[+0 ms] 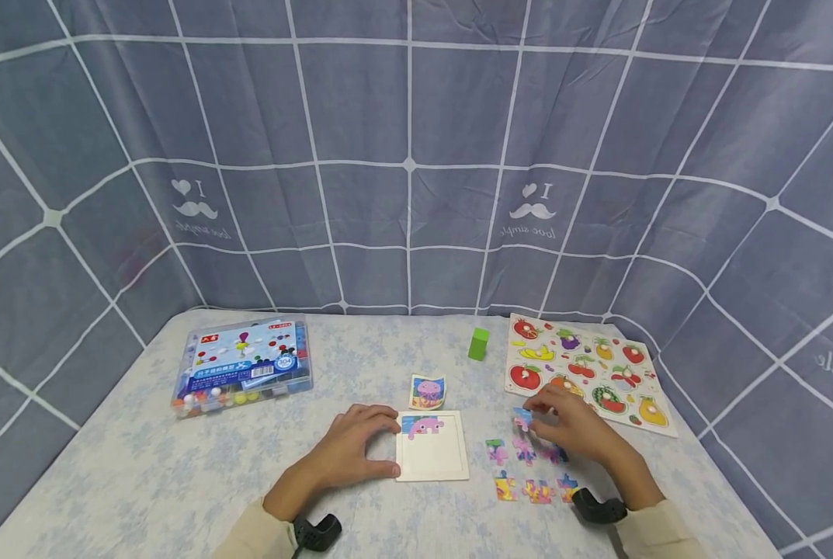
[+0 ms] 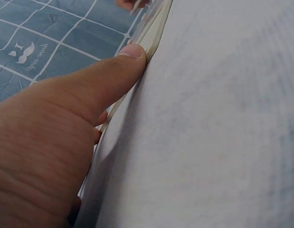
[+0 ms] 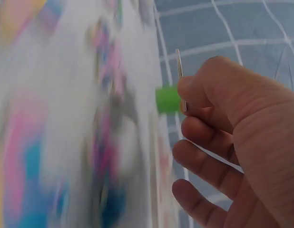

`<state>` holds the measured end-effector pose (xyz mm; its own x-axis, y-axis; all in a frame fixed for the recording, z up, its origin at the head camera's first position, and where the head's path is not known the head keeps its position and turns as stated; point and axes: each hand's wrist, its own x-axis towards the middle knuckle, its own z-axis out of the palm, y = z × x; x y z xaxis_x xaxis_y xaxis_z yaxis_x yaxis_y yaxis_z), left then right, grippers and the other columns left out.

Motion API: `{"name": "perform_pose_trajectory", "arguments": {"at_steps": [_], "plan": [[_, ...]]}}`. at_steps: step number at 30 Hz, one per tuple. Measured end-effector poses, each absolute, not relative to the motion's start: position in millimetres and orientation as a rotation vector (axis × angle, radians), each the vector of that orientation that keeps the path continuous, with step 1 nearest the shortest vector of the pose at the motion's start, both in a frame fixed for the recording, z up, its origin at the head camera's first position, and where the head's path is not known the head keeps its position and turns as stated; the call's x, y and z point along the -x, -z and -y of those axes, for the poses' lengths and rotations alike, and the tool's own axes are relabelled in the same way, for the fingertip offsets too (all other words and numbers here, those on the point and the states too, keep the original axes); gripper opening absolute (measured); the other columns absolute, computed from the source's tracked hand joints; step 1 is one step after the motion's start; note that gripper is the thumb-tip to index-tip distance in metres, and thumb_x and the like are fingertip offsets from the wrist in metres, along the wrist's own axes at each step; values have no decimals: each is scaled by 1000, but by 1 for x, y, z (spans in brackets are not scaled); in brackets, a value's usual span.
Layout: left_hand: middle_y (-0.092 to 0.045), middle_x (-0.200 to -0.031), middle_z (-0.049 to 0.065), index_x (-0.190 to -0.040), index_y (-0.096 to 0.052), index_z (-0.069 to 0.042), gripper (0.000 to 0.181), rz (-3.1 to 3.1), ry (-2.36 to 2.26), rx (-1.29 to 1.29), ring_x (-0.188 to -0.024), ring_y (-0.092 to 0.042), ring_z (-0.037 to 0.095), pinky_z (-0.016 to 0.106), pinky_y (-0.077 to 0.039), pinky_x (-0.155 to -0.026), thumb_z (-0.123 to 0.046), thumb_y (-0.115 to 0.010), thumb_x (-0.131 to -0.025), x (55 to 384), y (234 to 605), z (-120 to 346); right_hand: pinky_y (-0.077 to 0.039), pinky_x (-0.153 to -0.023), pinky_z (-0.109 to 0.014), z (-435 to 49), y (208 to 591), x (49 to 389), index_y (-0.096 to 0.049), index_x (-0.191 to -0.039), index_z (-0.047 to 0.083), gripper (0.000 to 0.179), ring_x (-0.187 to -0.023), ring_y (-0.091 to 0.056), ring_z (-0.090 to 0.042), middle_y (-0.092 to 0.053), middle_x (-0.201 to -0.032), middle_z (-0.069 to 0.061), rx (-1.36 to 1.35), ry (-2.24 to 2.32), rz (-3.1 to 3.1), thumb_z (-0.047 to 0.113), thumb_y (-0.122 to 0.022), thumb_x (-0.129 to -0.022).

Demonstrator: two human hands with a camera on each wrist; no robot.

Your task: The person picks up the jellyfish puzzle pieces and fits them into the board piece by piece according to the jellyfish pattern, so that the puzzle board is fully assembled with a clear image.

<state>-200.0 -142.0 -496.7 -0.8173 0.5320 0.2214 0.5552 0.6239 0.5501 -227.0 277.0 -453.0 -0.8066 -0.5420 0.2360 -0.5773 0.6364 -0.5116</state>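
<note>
My left hand (image 1: 356, 450) holds the left side of a white puzzle tray (image 1: 433, 473), thumb near its lower corner and fingers near its upper one. In the left wrist view the thumb (image 2: 113, 76) lies against the tray's edge. Joined blue and pink pieces (image 1: 421, 426) fill the tray's upper left part. Between thumb and fingertips, my right hand (image 1: 573, 423) pinches a blue and pink jigsaw piece (image 1: 522, 418), seen edge-on as a thin piece (image 3: 179, 64) in the right wrist view. Several loose jigsaw pieces (image 1: 538, 491) lie below that hand, partly covered by it.
A small picture card (image 1: 427, 392) lies just behind the tray. Farther back stands a green block (image 1: 479, 344). A fruit puzzle board (image 1: 584, 365) is at the right, partly behind my right hand. To the left sits a clear plastic box (image 1: 243, 363) with a printed label.
</note>
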Motion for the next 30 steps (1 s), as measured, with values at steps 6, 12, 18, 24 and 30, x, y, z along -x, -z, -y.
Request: {"name": "perform_pose_trajectory", "arguments": {"at_steps": [6, 12, 18, 24, 30], "plan": [[-56, -139, -6, -120, -66, -24, 55, 2791, 967, 930, -125, -46, 23, 51, -36, -92, -59, -79, -80, 199, 498, 143, -53, -84, -41, -222, 454, 240, -70, -109, 10, 20, -95, -62, -17, -61, -103, 5, -1012, -831, 2774, 13, -73, -90], [-56, -139, -7, -120, -66, -24, 55, 2799, 968, 931, -125, -46, 22, 50, -36, -92, -60, -78, -80, 198, 498, 141, -51, -78, -35, -176, 458, 238, -72, -106, 14, 20, -87, -57, -9, -60, -101, 8, -1010, -641, 2847, 20, -75, -87], [-55, -139, -7, -120, -65, -24, 55, 2794, 961, 938, -125, -46, 22, 51, -36, -92, -60, -77, -80, 199, 497, 139, -50, -78, -34, -163, 462, 233, -71, -103, 15, 19, -85, -53, -7, -59, -98, 10, -998, -594, 2893, 19, -76, -86], [-56, -139, -6, -120, -66, -24, 54, 2800, 949, 938, -125, -46, 23, 51, -36, -93, -59, -78, -80, 200, 497, 141, -50, -79, -34, -160, 464, 232, -72, -103, 14, 18, -84, -53, -10, -61, -97, 7, -999, -635, 2885, 18, -77, -86], [-56, -139, -5, -120, -66, -24, 54, 2791, 955, 943, -125, -47, 24, 51, -36, -92, -58, -79, -80, 200, 496, 141, -47, -73, -31, -159, 466, 232, -71, -105, 15, 20, -80, -49, -10, -57, -90, 8, -971, -660, 2870, 18, -77, -86]]}}
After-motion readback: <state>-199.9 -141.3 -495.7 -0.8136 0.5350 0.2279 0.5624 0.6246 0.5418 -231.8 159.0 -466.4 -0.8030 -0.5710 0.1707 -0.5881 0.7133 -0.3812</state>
